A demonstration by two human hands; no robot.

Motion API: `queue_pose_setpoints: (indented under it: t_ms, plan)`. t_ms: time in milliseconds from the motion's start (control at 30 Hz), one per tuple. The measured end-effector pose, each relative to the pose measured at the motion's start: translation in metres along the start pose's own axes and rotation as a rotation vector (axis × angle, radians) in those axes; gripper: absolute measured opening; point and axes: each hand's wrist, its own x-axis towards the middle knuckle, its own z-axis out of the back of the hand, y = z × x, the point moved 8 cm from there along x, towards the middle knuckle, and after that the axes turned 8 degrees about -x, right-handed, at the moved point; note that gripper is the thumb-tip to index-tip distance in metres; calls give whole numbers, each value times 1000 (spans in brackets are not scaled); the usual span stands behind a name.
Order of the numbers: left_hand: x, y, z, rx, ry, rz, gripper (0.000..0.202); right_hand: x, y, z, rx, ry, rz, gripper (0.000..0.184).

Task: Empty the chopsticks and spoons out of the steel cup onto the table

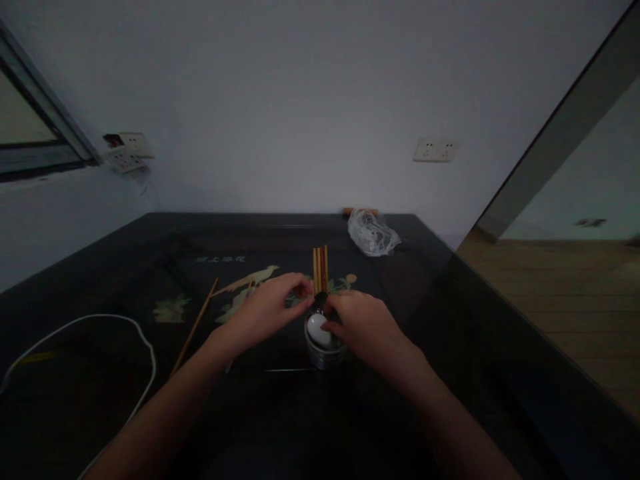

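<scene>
Pinching the chopsticks (321,269) upright with my left hand (265,310), my right hand (367,327) grips the metal cup (325,353). Its white egg-like object (319,329) crowds them; a careless nudge could tip everything over.

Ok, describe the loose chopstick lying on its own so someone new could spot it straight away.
Start at the dark table with the bird picture on its top. Left of the left hand, one thin wooden chopstick lies flat and slanted, between the hand and the white cable. The other chopsticks stand upright by the metal cup between the hands; this one lies alone.
</scene>
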Motion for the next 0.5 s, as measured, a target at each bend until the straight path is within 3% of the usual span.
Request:
queue_pose_setpoints:
  t_ms: [233,500]
  plan:
    - [1,-4,-6,1,2,-27,12,5,11,-14,-116,51,-9,22]
    - [1,-2,-10,121,21,6,12,5,16,-15,-117,52,26,26]
